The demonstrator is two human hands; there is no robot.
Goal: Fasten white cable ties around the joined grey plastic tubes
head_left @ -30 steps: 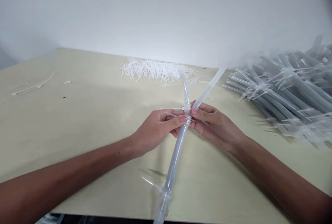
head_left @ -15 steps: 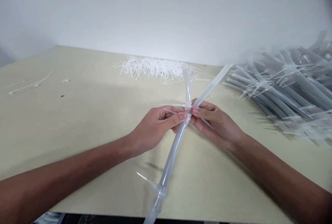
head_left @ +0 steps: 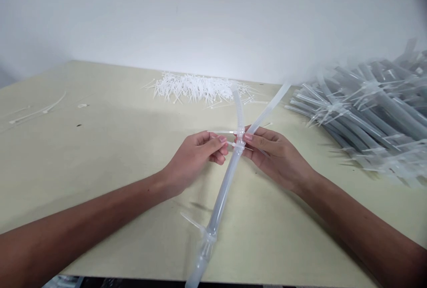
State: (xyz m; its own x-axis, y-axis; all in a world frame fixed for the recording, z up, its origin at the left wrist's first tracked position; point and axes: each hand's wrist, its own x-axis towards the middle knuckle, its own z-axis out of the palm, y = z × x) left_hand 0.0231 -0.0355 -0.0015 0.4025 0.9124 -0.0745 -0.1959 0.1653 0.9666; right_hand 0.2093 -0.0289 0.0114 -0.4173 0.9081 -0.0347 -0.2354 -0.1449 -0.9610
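A clear plastic hose (head_left: 223, 194) slants up from the table's front edge and forks into two thinner ribbed branches at a joint. My right hand (head_left: 275, 152) pinches that joint from the right, thumb on its front. On the other side, my left hand (head_left: 203, 152) is closed, with thumb and finger on the tail of a cable tie (head_left: 231, 144) looped around the hose just below the fork. Another cable tie (head_left: 222, 132) wraps the left branch above it, its tail pointing left. Lower down, a further cable tie (head_left: 192, 221) encircles the hose near a connector.
A pile of white cable ties (head_left: 196, 87) lies at the back of the table (head_left: 110, 154). On the right is a large stack of hose assemblies (head_left: 370, 114). A few loose ties (head_left: 43, 110) lie at left. A pale wall (head_left: 200, 16) stands behind.
My left hand has come off the hose and shifted a little left, now gripping the tie's tail. The hose's lower end has swung slightly right. My right hand stays at the fork.
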